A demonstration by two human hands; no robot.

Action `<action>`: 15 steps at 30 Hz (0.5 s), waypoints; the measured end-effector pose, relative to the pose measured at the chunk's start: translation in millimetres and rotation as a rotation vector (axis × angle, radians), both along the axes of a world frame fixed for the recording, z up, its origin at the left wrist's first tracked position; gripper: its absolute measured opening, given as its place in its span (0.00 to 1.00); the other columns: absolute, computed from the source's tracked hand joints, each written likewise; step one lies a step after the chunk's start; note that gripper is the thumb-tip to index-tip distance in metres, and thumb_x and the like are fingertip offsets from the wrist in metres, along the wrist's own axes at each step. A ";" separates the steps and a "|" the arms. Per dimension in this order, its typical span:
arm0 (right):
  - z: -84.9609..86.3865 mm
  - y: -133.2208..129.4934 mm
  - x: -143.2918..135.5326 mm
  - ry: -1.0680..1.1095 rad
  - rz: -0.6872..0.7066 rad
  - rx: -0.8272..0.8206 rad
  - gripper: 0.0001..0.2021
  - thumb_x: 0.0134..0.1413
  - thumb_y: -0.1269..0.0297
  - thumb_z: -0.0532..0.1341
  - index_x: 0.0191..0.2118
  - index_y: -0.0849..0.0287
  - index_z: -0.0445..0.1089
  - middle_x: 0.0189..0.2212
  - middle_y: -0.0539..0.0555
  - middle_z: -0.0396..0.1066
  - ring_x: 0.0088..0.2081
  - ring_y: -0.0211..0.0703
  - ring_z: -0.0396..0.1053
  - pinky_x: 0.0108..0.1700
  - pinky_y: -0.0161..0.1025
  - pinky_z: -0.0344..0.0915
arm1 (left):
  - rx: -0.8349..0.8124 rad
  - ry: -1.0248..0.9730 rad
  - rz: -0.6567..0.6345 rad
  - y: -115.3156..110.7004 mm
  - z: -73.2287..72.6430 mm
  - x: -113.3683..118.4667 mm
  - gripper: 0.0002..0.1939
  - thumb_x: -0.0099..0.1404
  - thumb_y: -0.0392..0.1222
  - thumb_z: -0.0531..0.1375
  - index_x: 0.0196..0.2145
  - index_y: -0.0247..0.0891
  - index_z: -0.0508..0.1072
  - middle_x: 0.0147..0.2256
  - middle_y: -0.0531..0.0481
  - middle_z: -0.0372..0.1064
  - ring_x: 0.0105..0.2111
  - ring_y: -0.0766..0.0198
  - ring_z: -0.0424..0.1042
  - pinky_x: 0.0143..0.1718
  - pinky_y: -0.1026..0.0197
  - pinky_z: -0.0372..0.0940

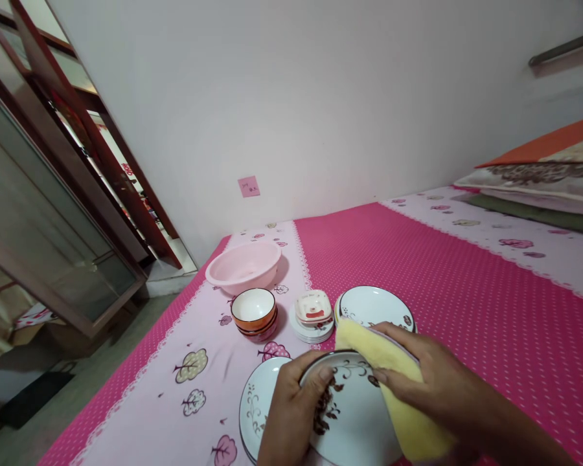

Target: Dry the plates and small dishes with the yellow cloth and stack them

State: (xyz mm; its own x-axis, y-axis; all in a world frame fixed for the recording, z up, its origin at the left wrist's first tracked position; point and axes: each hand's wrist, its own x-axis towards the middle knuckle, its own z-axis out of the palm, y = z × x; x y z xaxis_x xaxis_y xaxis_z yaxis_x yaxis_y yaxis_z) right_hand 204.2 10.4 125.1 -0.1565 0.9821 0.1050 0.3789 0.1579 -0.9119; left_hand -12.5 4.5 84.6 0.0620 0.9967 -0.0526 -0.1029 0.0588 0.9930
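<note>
A white plate with a dark rim and a brown floral pattern is held up, tilted, in front of me. My left hand grips its left edge, thumb on the face. A yellow cloth is folded over the plate's right edge, pinched in my right hand. Beneath my left hand lies a stack of similar plates, partly covered by the hand. Beyond the cloth, another patterned plate rests on the bedspread, its near side hidden by the cloth and hand.
Stacked bowls stand left of small square dishes set on small plates. Behind the bowls is a pink basin. Everything sits on a pink patterned bedspread against a white wall. Folded bedding lies at the right.
</note>
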 end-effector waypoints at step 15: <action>-23.4 5.5 -68.0 0.733 -0.209 -0.233 0.35 0.48 0.45 0.67 0.58 0.60 0.66 0.42 0.57 0.80 0.37 0.51 0.78 0.37 0.41 0.76 | -0.053 -0.723 0.576 12.1 9.8 17.7 0.24 0.65 0.44 0.65 0.58 0.40 0.71 0.48 0.38 0.78 0.47 0.49 0.79 0.48 0.48 0.74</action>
